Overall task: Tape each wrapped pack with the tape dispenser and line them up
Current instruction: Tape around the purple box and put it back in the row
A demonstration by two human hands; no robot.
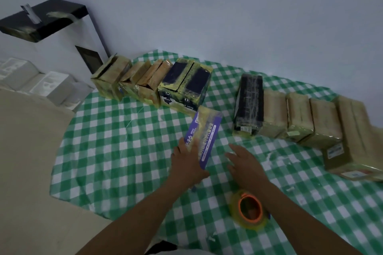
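A flat purple pack [205, 134] with yellowish tape lies on the green checked cloth [116, 147] in the middle. My left hand [187, 163] lies on its near end, fingers fairly straight along its left edge. My right hand [246, 163] hovers just right of the pack, fingers spread, holding nothing. The tape dispenser [249, 212], an orange ring with a yellowish tape roll, lies on the cloth under my right forearm. A row of taped packs [151, 83] stands at the back left. Another row of packs [298, 116] stands at the right.
A black box [249, 101] stands at the left end of the right row. A black shelf [41, 18] hangs on the wall at the left. White foam trays [41, 83] lie on the floor beside the table. Small tape scraps [290, 188] dot the cloth.
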